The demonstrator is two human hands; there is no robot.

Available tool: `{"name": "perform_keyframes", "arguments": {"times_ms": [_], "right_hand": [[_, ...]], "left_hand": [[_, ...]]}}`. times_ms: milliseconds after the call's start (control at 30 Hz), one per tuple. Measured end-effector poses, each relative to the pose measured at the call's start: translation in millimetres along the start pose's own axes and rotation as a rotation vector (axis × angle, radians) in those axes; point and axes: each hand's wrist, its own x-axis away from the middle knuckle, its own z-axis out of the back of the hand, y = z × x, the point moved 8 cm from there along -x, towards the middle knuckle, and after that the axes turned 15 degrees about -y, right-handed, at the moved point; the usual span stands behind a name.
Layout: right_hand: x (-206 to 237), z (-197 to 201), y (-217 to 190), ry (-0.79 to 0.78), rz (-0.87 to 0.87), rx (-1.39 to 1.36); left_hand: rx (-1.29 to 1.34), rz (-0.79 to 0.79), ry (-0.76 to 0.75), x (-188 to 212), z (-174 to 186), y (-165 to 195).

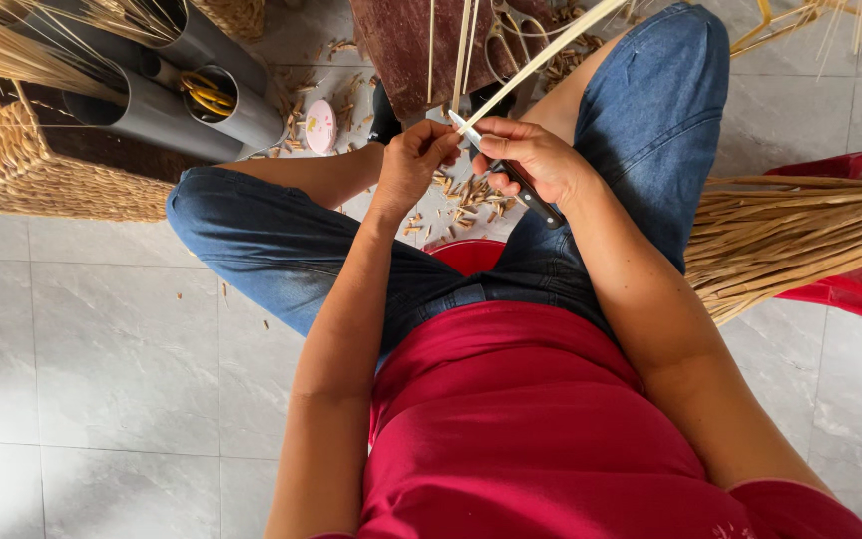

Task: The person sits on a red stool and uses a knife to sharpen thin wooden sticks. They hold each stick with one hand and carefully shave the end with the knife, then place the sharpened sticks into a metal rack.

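Grey tiled floor (102,349); woven basket (22,170) at upper left. Pale cane strip (541,55) runs from hands up-right, long axis diagonal. Left hand (411,160) pinches its lower end. Right hand (536,160) grips knife (511,175), blade toward strip. Shavings (466,195) below.

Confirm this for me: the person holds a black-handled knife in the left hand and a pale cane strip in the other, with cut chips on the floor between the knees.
One thing is wrong: the black-handled knife is in the right hand, not the left. The left hand pinches the pale cane strip. The cut chips do lie on the floor between the knees, as the head view shows.
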Motion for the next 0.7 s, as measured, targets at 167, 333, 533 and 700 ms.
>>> {"name": "perform_keyframes", "arguments": {"times_ms": [167, 333, 533, 700], "right_hand": [[-1, 4, 3, 0.138, -0.131, 0.216], [-8, -4, 7, 0.152, -0.182, 0.34], [-11, -8, 15, 0.118, -0.163, 0.162], [-15, -8, 34, 0.068, -0.23, 0.139]], "left_hand": [[-0.453, -0.252, 0.165, 17, 18, 69], [-0.346, -0.267, -0.066, 2, 7, 85], [-0.169, -0.196, 0.043, -12, 11, 65], [-0.092, -0.274, 0.06, -12, 15, 71]]}}
